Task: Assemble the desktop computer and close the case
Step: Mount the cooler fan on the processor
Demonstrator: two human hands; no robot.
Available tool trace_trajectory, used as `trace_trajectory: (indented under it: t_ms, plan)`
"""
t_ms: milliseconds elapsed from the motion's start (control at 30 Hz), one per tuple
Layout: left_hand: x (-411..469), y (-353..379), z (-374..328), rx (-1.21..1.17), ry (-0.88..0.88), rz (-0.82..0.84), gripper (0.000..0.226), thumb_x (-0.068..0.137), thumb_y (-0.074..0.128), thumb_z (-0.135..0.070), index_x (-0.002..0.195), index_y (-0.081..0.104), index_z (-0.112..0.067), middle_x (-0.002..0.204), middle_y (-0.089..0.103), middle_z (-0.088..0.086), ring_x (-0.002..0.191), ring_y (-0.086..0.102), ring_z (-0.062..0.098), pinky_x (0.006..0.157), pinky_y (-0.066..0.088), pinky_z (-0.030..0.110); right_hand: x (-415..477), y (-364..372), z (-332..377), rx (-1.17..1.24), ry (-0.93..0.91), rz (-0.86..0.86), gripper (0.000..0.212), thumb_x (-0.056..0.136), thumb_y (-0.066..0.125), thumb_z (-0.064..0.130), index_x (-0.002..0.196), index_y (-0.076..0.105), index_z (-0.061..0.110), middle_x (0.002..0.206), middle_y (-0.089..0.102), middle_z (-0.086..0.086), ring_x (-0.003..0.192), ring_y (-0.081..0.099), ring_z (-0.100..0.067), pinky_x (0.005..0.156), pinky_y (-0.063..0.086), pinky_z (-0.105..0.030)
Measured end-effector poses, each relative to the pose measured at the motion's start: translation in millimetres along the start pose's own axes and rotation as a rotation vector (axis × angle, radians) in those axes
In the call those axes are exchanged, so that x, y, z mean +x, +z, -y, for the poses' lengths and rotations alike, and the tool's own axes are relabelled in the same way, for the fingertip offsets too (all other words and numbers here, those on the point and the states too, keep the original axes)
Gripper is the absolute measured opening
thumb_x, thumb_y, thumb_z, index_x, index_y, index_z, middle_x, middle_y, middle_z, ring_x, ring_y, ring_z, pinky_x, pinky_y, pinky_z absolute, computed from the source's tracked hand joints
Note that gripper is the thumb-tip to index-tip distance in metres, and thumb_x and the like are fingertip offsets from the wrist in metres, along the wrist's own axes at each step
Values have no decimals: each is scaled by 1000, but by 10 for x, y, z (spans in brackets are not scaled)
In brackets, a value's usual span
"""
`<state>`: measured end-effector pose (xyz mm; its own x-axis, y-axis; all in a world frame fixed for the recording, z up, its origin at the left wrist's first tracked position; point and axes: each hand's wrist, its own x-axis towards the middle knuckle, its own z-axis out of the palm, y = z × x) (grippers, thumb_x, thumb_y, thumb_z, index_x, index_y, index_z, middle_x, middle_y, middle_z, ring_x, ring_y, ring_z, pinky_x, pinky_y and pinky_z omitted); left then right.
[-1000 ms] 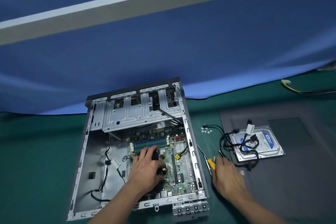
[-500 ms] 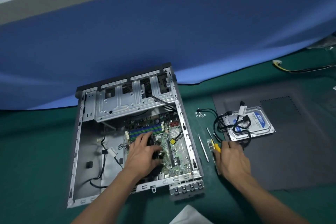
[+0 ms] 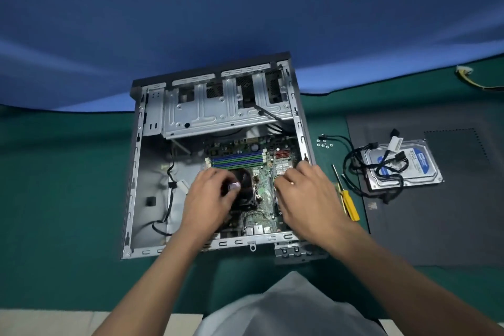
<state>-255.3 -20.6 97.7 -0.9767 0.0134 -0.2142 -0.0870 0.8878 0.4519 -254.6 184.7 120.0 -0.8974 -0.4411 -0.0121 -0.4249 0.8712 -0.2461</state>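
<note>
I see the case (image 3: 135,172) open on the tabletop (image 3: 68,185), board (image 3: 261,188) fitted. My left hand (image 3: 210,196) curls its fingers on the cooler (image 3: 246,194). My right hand (image 3: 305,194) bends over the board, and I cannot tell if it holds anything. The hard drive (image 3: 425,174), screws (image 3: 324,144) and side panel (image 3: 450,226) wait outside.

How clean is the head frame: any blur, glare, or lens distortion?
Head view: wide-angle lens bows the far edge of the green mat; left hand and right hand are motion-smeared, so their grip is unreadable; motherboard is fairly sharp; mild sheen on the hard drive label; lighting even, shadows soft.
</note>
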Motion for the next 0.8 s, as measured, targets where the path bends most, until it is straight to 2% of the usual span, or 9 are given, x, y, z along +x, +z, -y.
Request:
trace_trajectory:
  t_ms: [67, 100, 200, 300, 400, 500, 633, 700, 800]
  plan:
    - [-99, 28, 85, -15, -121, 48, 32, 91, 66, -34, 119, 61, -18, 121, 56, -3, 116, 50, 17, 99, 39, 33, 37, 35, 21, 16, -30, 94, 23, 89, 58, 24, 109, 64, 14, 103, 64, -1, 97, 49, -17, 89, 38, -34]
    - [-117, 44, 103, -15, -135, 74, 38, 92, 64, -35, 126, 57, -18, 127, 54, -2, 120, 48, 18, 101, 37, 33, 52, 36, 0, 74, -29, 58, 23, 91, 56, 23, 111, 64, 14, 105, 63, -1, 98, 48, -15, 91, 37, -33]
    - [-81, 89, 68, 80, -27, 163, 56, 95, 57, -43, 146, 41, -24, 154, 35, -5, 141, 30, 19, 117, 23, 40, 43, 3, -103, 404, 129, -249, 12, 91, 58, 13, 98, 66, 7, 93, 62, -2, 89, 46, -10, 82, 39, -25]
    - [-28, 146, 57, 116, 13, 293, 64, 96, 52, -51, 153, 29, -32, 163, 14, -11, 149, 15, 17, 120, 10, 39, -14, 103, -414, 490, 439, -483, 9, 90, 57, 10, 93, 65, 6, 88, 57, 3, 83, 52, -14, 73, 33, -17]
    - [-14, 157, 108, 119, 0, 295, 64, 96, 52, -51, 152, 30, -31, 163, 13, -12, 150, 13, 16, 120, 10, 39, -207, 373, -818, 477, 760, -296, 14, 92, 56, 9, 100, 64, 2, 97, 63, -11, 92, 57, -30, 80, 43, -33]
    - [-20, 149, 128, 136, 6, 289, 62, 96, 51, -52, 152, 33, -31, 162, 15, -10, 150, 12, 14, 121, 11, 38, -522, 617, -936, 263, 752, -17, 21, 95, 53, 23, 107, 63, 9, 106, 60, -10, 97, 55, -27, 84, 48, -42]
    - [-40, 125, 80, 132, -3, 285, 61, 96, 52, -50, 151, 33, -32, 162, 16, -11, 150, 12, 14, 121, 11, 42, -805, 800, -784, 102, 683, 121, 24, 94, 55, 30, 111, 62, 16, 112, 58, -3, 101, 54, -20, 72, 52, -34]
    - [-55, 106, 52, 134, -15, 287, 62, 95, 52, -50, 151, 32, -32, 162, 16, -11, 149, 13, 14, 120, 11, 44, -852, 834, -746, 32, 740, 172, 23, 93, 57, 30, 110, 64, 17, 114, 56, -1, 99, 54, -17, 68, 49, -27]
    - [-68, 90, 30, 131, -31, 282, 63, 95, 53, -50, 151, 32, -30, 161, 18, -9, 149, 16, 16, 119, 12, 44, -850, 814, -723, -47, 806, 232, 17, 88, 60, 21, 101, 69, 15, 110, 60, -3, 96, 55, -17, 74, 47, -28]
